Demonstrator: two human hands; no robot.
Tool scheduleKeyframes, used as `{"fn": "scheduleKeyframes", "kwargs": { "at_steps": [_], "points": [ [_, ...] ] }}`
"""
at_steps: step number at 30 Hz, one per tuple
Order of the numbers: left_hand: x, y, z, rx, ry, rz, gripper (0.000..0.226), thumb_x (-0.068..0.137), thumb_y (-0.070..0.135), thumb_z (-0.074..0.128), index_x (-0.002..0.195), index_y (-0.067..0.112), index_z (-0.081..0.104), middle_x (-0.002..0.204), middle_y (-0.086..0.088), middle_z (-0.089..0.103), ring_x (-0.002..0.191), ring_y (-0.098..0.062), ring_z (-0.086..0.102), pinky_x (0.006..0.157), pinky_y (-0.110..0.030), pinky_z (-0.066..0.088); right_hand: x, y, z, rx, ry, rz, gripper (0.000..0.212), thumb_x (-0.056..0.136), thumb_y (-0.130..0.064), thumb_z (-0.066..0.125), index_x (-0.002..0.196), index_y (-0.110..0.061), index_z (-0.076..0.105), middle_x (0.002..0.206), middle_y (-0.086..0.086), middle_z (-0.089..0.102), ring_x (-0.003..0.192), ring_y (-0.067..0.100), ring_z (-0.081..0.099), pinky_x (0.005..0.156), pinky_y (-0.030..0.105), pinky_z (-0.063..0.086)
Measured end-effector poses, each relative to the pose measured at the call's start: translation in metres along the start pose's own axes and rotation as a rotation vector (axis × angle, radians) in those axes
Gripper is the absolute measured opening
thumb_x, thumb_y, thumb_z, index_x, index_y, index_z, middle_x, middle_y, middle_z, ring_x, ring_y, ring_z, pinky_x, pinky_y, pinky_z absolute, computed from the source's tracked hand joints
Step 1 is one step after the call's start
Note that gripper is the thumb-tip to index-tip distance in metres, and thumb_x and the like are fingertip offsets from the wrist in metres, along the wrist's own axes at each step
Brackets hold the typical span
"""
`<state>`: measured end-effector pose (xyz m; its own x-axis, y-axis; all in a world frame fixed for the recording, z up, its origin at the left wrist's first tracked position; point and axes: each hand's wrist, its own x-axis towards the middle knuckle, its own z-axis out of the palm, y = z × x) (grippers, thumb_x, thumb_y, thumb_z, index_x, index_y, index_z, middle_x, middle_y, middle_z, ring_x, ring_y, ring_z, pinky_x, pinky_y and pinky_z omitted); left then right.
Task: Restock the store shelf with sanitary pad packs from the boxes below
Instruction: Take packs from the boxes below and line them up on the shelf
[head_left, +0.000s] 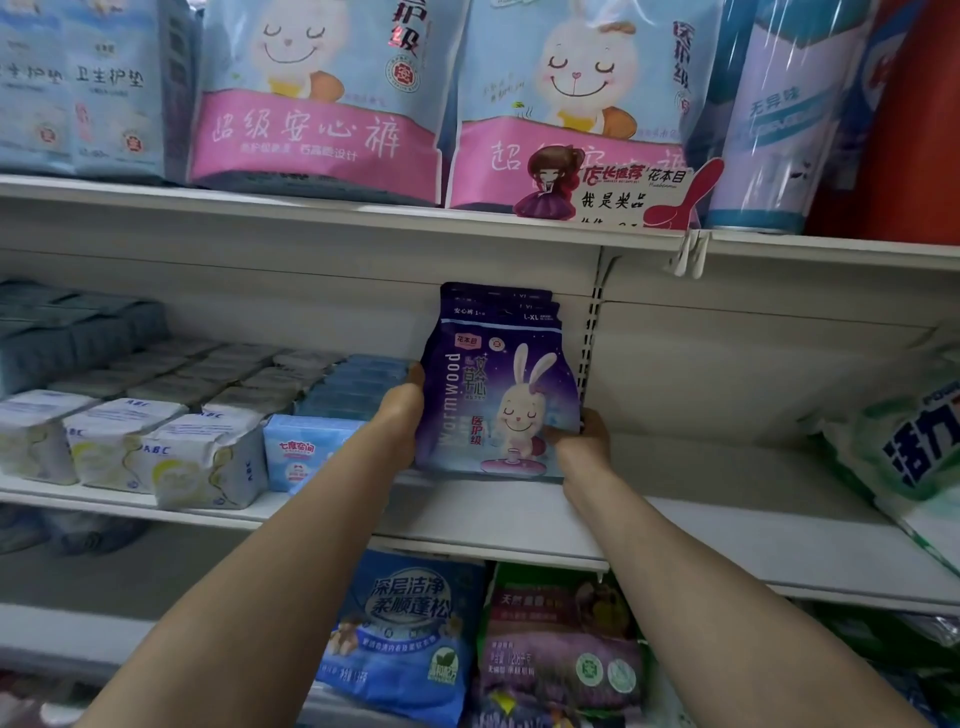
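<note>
both hands are clamped on a stack of purple packs (501, 384) standing upright on the middle shelf (675, 519), at the centre of the frame. the left hand (402, 410) grips the stack's left edge, fingers hidden behind it; the right hand (584, 439) holds the lower right corner, thumb on the front. the hands sit apart, one on each side of the stack. the front pack shows a white rabbit and the word "wormwood"; the tops of more packs of the same kind show behind it. the stack's base is at the shelf board and its right edge is just beside the slotted upright (592, 338) in the back wall.

left of the stack, on the same shelf, lie rows of small blue packs (358, 384), a light blue pack (306, 449) at the front, and white abc packs (171, 457) toward the left edge. grey-blue packs (78, 332) are piled at the far left. to the right of the stack the shelf board is bare up to a white and green bag (914, 441) at the right edge.

in the upper part of the frame, the top shelf carries big pink and blue rabbit bags (322, 98), with a cartoon price tag (613, 189) clipped to its rim. at the bottom of the frame, below the middle shelf, stand a blue bag (405, 634) and a purple bag (561, 644).
</note>
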<state>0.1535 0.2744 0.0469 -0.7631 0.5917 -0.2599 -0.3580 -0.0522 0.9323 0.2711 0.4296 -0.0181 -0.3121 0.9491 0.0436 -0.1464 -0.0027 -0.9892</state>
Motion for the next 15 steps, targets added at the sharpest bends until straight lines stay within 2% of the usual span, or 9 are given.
{"fn": "scheduleKeyframes", "kwargs": {
  "at_steps": [2, 4, 6, 8, 9, 10, 12, 15],
  "points": [
    [0.003, -0.001, 0.003, -0.004, 0.015, 0.008, 0.051, 0.102, 0.054, 0.042, 0.104, 0.008, 0.063, 0.087, -0.012, 0.07, 0.079, -0.028, 0.067, 0.074, -0.04, 0.055, 0.003, 0.001, 0.001, -0.028, -0.004, -0.007, 0.029, 0.083, 0.004, 0.07, 0.105, -0.012, 0.058, 0.104, 0.007, 0.068, 0.093, 0.026, 0.065, 0.082, 0.034, 0.054],
    [0.005, -0.003, 0.008, 0.011, 0.027, 0.015, 0.045, 0.104, 0.05, 0.039, 0.09, 0.01, 0.056, 0.077, -0.008, 0.062, 0.067, -0.022, 0.059, 0.058, -0.034, 0.048, 0.005, 0.001, 0.002, -0.047, -0.005, -0.014, 0.03, 0.084, 0.003, 0.07, 0.106, -0.012, 0.058, 0.104, 0.006, 0.067, 0.091, 0.024, 0.064, 0.078, 0.031, 0.053],
    [0.008, -0.005, 0.011, 0.005, 0.035, 0.022, 0.044, 0.105, 0.048, 0.036, 0.085, 0.012, 0.053, 0.07, -0.006, 0.062, 0.06, -0.02, 0.058, 0.051, -0.031, 0.046, 0.007, 0.0, 0.005, -0.048, 0.003, -0.029, 0.028, 0.086, 0.002, 0.068, 0.108, -0.012, 0.057, 0.103, 0.004, 0.065, 0.084, 0.019, 0.062, 0.07, 0.025, 0.051],
    [0.005, -0.004, 0.014, -0.009, 0.049, 0.04, 0.045, 0.106, 0.047, 0.034, 0.08, 0.014, 0.051, 0.051, -0.002, 0.063, 0.048, -0.016, 0.059, 0.042, -0.026, 0.047, 0.009, -0.002, 0.007, -0.069, 0.016, -0.049, 0.024, 0.088, 0.0, 0.066, 0.105, -0.014, 0.056, 0.101, 0.003, 0.064, 0.079, 0.016, 0.06, 0.064, 0.021, 0.047],
    [0.008, -0.004, 0.014, -0.029, 0.054, 0.043, 0.045, 0.106, 0.047, 0.033, 0.079, 0.015, 0.05, 0.046, 0.0, 0.062, 0.048, -0.016, 0.059, 0.042, -0.026, 0.047, 0.011, -0.002, 0.008, -0.094, 0.022, -0.059, 0.022, 0.088, -0.002, 0.066, 0.103, -0.015, 0.055, 0.101, 0.003, 0.064, 0.08, 0.017, 0.06, 0.065, 0.022, 0.047],
    [0.009, -0.004, 0.015, -0.039, 0.051, 0.046, 0.045, 0.106, 0.047, 0.034, 0.08, 0.015, 0.05, 0.051, -0.002, 0.063, 0.054, -0.018, 0.059, 0.046, -0.028, 0.048, 0.012, -0.003, 0.008, -0.122, 0.024, -0.065, 0.022, 0.088, -0.003, 0.067, 0.102, -0.016, 0.055, 0.101, 0.003, 0.063, 0.083, 0.019, 0.06, 0.068, 0.024, 0.046],
    [0.011, -0.003, 0.016, -0.064, 0.036, 0.04, 0.044, 0.104, 0.051, 0.035, 0.084, 0.015, 0.052, 0.072, -0.007, 0.063, 0.066, -0.022, 0.059, 0.06, -0.032, 0.049, 0.017, -0.003, 0.009, -0.167, 0.017, -0.068, 0.025, 0.088, -0.004, 0.067, 0.108, -0.016, 0.057, 0.105, 0.005, 0.064, 0.088, 0.02, 0.06, 0.074, 0.026, 0.046],
    [0.017, -0.005, 0.017, -0.091, 0.007, 0.052, 0.047, 0.102, 0.058, 0.036, 0.092, 0.016, 0.055, 0.085, -0.01, 0.065, 0.077, -0.027, 0.062, 0.085, -0.041, 0.051, 0.021, -0.003, 0.009, -0.188, -0.002, -0.029, 0.037, 0.088, -0.005, 0.069, 0.121, -0.014, 0.057, 0.108, 0.004, 0.061, 0.093, 0.022, 0.058, 0.077, 0.029, 0.047]
  ]
}}
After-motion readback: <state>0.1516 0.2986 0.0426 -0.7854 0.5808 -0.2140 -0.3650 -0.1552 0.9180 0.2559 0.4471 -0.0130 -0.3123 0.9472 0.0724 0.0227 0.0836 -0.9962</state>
